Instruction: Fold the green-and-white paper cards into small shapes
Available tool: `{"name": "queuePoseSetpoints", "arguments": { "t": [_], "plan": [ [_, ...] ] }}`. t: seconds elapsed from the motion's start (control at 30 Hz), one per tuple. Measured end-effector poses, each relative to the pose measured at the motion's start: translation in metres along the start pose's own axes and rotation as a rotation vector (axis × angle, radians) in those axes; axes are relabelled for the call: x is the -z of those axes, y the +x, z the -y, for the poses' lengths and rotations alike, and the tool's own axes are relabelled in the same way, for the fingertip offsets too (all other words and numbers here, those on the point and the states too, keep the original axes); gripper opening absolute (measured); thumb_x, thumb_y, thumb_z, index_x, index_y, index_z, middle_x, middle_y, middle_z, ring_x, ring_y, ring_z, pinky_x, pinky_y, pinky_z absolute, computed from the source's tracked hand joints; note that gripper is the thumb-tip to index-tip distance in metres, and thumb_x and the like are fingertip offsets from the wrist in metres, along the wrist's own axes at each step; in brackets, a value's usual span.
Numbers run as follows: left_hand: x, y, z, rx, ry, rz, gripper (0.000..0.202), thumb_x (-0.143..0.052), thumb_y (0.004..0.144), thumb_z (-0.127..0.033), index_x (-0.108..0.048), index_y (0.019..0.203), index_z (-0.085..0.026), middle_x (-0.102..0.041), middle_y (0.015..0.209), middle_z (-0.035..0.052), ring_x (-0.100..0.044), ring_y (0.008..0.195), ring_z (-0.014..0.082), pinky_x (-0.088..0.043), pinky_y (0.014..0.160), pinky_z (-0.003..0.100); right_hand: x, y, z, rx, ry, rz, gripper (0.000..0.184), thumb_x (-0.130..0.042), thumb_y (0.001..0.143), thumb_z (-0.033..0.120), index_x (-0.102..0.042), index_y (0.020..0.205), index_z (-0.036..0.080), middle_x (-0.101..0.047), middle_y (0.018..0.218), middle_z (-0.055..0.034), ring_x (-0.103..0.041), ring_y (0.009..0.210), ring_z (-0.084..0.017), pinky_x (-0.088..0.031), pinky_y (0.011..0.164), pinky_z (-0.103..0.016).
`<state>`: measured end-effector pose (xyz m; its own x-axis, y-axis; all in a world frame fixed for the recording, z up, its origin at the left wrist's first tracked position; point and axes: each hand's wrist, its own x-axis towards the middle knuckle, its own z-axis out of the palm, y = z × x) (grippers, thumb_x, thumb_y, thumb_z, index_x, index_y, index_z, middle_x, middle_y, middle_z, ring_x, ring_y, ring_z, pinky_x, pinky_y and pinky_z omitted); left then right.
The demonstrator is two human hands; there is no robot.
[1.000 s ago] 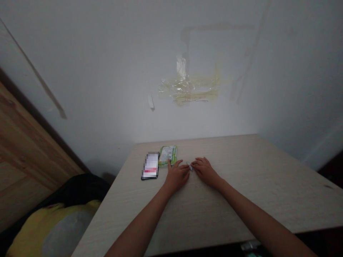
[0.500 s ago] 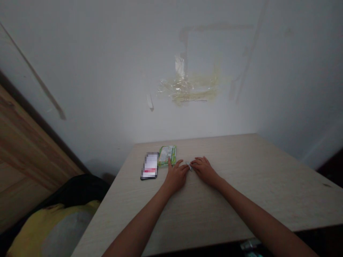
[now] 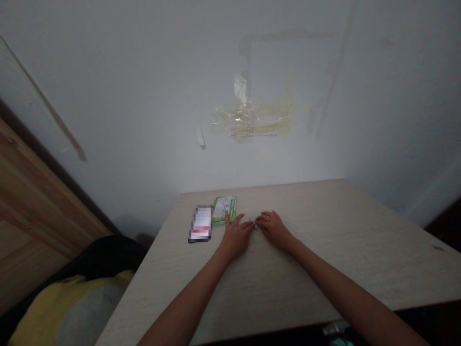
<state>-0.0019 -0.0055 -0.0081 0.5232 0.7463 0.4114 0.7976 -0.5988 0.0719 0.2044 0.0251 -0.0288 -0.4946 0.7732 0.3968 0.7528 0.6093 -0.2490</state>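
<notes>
A small greyish-white piece lies between my two hands at the middle of the table, too small and dim for me to name. My left hand rests on the tabletop, thumb side pinched at the piece's left edge while other fingers stretch away. One of those outstretched fingers reaches the near edge of a green and white packet. From the other side, my right hand has its fingertips closed together on the piece's right edge.
Left of the packet lies a phone with its screen lit and blurred. The pale wooden table meets a wall bearing old tape. A yellow and grey plush-looking thing sits at the lower left, beside wooden panelling.
Both hands stay in nearly the same place, and the small piece between the fingertips shows a slightly different shape. The view has shifted very little.
</notes>
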Motion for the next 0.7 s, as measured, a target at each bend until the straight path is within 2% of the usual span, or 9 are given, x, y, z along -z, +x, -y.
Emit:
{"name": "queuePoseSetpoints", "arguments": {
  "t": [0.2,0.5,0.7],
  "plan": [
    [-0.002,0.0,0.002,0.02,-0.002,0.007,0.047,-0.046,0.088,-0.016,-0.055,0.13,-0.036,-0.065,0.125,-0.0006,-0.042,0.13,0.0311,0.006,0.111,0.071,-0.001,0.0,-0.001,-0.013,0.018,0.012,0.031,-0.047,0.093,0.019,-0.064,0.119,0.026,-0.065,0.12,-0.0065,-0.047,0.125,-0.024,-0.019,0.111,-0.058],
    [-0.004,0.0,0.006,0.042,-0.04,0.029,0.052,-0.047,0.088,-0.016,-0.05,0.134,-0.04,-0.064,0.127,-0.0018,-0.049,0.119,0.0266,0.006,0.112,0.067,0.0,-0.001,-0.001,-0.004,0.037,0.021,0.034,-0.046,0.093,0.018,-0.062,0.121,0.027,-0.065,0.123,-0.0069,-0.046,0.128,-0.024,-0.018,0.111,-0.06],
    [-0.008,-0.001,0.012,0.067,-0.101,0.055,0.053,-0.049,0.086,-0.015,-0.05,0.132,-0.041,-0.062,0.13,-0.0031,-0.039,0.131,0.0286,-0.001,0.109,0.072,0.003,-0.002,0.006,-0.017,0.026,0.026,0.035,-0.043,0.093,0.016,-0.062,0.121,0.025,-0.064,0.125,-0.0077,-0.044,0.13,-0.023,-0.017,0.112,-0.06]
  ]
}}
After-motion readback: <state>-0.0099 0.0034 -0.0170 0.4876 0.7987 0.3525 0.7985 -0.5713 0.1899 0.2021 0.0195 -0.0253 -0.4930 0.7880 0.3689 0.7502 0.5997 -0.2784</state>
